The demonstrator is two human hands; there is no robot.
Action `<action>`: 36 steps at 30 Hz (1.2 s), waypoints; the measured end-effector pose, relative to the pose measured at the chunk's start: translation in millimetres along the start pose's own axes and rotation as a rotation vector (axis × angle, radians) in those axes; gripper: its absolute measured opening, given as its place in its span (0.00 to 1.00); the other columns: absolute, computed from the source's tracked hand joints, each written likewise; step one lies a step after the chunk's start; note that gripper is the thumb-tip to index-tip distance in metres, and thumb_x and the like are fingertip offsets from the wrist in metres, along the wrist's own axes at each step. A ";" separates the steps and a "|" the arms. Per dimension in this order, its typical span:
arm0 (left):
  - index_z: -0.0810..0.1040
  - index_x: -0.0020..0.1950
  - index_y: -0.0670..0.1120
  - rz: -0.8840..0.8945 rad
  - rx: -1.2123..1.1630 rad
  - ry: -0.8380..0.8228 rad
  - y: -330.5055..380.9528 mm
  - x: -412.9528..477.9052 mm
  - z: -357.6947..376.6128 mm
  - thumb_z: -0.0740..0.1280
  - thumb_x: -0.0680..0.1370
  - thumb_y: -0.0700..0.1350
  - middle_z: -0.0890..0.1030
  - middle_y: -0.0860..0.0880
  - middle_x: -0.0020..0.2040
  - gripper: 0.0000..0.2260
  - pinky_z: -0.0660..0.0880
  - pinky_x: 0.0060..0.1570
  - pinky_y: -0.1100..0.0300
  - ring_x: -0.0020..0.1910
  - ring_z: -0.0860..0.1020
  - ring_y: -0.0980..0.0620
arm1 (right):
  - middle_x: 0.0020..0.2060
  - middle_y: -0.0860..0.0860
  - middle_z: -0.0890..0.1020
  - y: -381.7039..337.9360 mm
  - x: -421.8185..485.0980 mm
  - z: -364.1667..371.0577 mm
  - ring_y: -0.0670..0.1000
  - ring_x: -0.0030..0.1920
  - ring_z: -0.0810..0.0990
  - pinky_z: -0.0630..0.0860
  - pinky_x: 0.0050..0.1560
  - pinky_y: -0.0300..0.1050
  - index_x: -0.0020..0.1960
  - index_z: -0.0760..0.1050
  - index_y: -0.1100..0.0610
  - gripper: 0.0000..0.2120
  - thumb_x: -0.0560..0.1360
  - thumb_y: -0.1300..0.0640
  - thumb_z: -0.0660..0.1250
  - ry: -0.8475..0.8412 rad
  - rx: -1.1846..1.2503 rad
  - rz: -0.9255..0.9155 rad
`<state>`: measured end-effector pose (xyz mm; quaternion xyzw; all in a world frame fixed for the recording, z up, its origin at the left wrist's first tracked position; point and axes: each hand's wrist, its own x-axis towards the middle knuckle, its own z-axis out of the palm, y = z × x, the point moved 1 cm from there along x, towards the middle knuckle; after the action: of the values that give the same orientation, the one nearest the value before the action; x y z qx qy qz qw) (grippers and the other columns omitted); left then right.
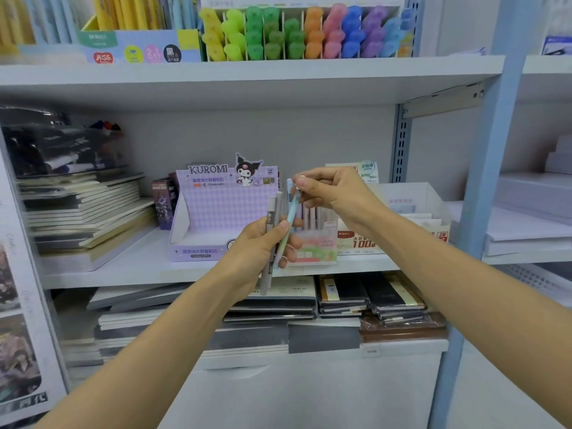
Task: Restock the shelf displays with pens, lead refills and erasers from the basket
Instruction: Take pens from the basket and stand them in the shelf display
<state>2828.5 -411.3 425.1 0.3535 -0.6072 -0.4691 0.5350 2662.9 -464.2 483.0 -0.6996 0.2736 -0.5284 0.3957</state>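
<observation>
The right hand (334, 196) is pinching the top of a pale blue lead tube (290, 216) between thumb and fingertips. The left hand (260, 252) is gripping its lower end along with two grey tubes (270, 221). At three o'clock, the Fruit Soda display (315, 249) is holding about five upright tubes. At ten o'clock, the Kuromi display (223, 209) is standing seemingly unfilled. Restocking is looking early, and the basket is out of view.

KUROMI is big across the purple display box (216, 209) — 24PCS in small print under it. FRUIT SODA on the pastel box (312, 249), 100 and 2B on the red-and-white box (365, 241), M&G on the top-shelf carton (139, 41).
</observation>
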 end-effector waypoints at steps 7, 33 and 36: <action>0.77 0.59 0.44 -0.004 0.023 -0.014 4.7 -5.9 3.4 0.58 0.84 0.47 0.84 0.44 0.40 0.12 0.78 0.33 0.62 0.35 0.82 0.50 | 0.46 0.60 0.85 -13.5 -6.5 -8.3 0.51 0.41 0.84 0.82 0.45 0.40 0.56 0.79 0.65 0.11 0.75 0.61 0.69 0.010 0.000 0.029; 0.76 0.63 0.48 -0.007 -0.035 0.040 -21.6 11.2 -25.6 0.57 0.84 0.47 0.75 0.50 0.32 0.12 0.67 0.28 0.63 0.29 0.70 0.54 | 0.42 0.58 0.85 25.5 37.5 -27.1 0.53 0.42 0.85 0.82 0.46 0.41 0.55 0.80 0.64 0.09 0.76 0.62 0.69 0.203 -0.546 -0.120; 0.75 0.62 0.46 -0.020 -0.061 0.040 -22.8 12.3 -22.7 0.57 0.84 0.44 0.77 0.49 0.32 0.11 0.69 0.28 0.64 0.29 0.71 0.55 | 0.37 0.54 0.84 27.2 39.5 -22.8 0.51 0.39 0.84 0.81 0.47 0.46 0.56 0.75 0.58 0.10 0.76 0.60 0.70 0.230 -0.570 -0.150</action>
<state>2847.0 -434.1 407.2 0.3525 -0.5781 -0.4857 0.5529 2653.6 -516.5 483.7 -0.7362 0.4014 -0.5336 0.1101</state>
